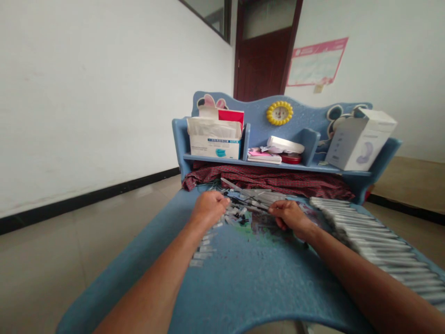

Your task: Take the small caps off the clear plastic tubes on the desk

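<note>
My left hand (pixel 210 207) is closed, fingertips pinched, at the left edge of a pile of small parts; whatever is between its fingers is too small to make out. Across the pile, my right hand (pixel 289 215) pinches the end of a thin dark rod (pixel 255 205) that slants up toward the left. Small clear and black plastic pieces (pixel 239 214) lie loose between the hands. Behind them sit several long translucent tubes (pixel 266 195). Short clear pieces (pixel 203 250) form a column below my left hand. Pale slender sticks (pixel 385 246) lie in a long row beside my right forearm.
The blue desk (pixel 243 283) has a curved front cutout. Its back shelf holds a mask box (pixel 213 146), booklets (pixel 264 158), a red tin (pixel 290 159) and a white box (pixel 361 141). Checked cloth (pixel 278 180) is bunched beneath the shelf. A white wall (pixel 86 93) stands left.
</note>
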The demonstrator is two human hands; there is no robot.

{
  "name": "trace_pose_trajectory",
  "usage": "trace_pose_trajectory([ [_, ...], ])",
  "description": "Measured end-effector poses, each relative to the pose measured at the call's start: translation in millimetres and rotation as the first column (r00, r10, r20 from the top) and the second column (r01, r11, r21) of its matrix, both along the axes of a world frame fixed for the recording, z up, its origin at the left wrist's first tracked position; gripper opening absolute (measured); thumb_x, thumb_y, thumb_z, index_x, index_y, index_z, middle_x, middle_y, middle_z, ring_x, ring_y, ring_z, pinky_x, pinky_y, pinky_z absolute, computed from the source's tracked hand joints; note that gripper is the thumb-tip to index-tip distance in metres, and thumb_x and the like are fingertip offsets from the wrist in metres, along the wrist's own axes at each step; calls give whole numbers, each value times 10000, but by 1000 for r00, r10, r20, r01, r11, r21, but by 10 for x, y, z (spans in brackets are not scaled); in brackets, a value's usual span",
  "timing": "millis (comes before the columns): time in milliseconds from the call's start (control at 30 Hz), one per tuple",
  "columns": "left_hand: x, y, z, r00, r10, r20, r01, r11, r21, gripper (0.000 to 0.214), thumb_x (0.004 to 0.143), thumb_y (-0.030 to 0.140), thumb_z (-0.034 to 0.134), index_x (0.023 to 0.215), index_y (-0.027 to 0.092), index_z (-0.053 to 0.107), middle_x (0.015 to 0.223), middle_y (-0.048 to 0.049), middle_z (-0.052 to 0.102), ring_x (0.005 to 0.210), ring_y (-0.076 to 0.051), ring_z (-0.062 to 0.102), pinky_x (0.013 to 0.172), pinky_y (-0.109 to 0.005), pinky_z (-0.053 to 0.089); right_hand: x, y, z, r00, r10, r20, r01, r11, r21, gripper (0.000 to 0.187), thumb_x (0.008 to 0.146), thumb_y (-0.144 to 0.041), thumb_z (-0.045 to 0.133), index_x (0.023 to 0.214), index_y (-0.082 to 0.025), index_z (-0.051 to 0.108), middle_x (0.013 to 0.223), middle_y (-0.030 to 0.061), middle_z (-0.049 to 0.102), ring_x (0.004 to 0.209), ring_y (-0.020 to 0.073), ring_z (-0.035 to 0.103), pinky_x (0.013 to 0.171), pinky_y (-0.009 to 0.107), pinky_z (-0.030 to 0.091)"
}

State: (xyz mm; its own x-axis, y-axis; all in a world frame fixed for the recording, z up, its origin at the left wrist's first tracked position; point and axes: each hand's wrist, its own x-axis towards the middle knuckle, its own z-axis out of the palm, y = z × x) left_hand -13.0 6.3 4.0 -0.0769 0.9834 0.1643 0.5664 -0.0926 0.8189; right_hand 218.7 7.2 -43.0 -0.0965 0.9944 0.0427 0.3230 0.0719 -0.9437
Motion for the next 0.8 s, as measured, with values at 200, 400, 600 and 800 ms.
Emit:
trace_pose_trajectory([
  [200, 2, -6, 35, 692, 13, 722, 164, 971, -175, 253, 591, 300, 691, 751, 131, 591, 657, -37, 622, 494, -92, 529, 376, -162, 323, -25, -147, 133, 993, 101, -54, -103, 994, -38, 142, 677, -290, 519, 617, -161, 525, 306, -76, 437, 265, 47, 315, 314, 169, 185],
  [400, 55, -12, 18, 486, -14, 874, 264, 955, -132, 116, 640, 151, 671, 684, 104, 574, 586, -7, 585, 470, -69, 534, 358, -139, 337, -160, -331, 305, 977, 209, 48, -211, 977, 36, 180, 732, -313, 494, 646, -160, 534, 335, -74, 427, 291, 53, 331, 334, 166, 249],
  [600, 180, -109, 42, 441, -18, 897, 402, 898, -180, 72, 715, 149, 613, 683, 96, 577, 560, -21, 593, 428, -56, 512, 344, -132, 344, -270, -504, 529, 964, 203, 172, -240, 942, 236, 239, 780, -334, 490, 678, -130, 563, 420, -51, 441, 353, 40, 368, 360, 151, 263],
  [800, 254, -181, 110, 410, 2, 912, 489, 844, -222, 150, 764, 194, 567, 649, 99, 563, 517, -14, 581, 395, -52, 492, 324, -127, 338, -294, -528, 686, 953, 128, 273, -235, 883, 405, 274, 778, -351, 519, 648, -118, 582, 468, -40, 450, 411, 38, 388, 397, 147, 283],
])
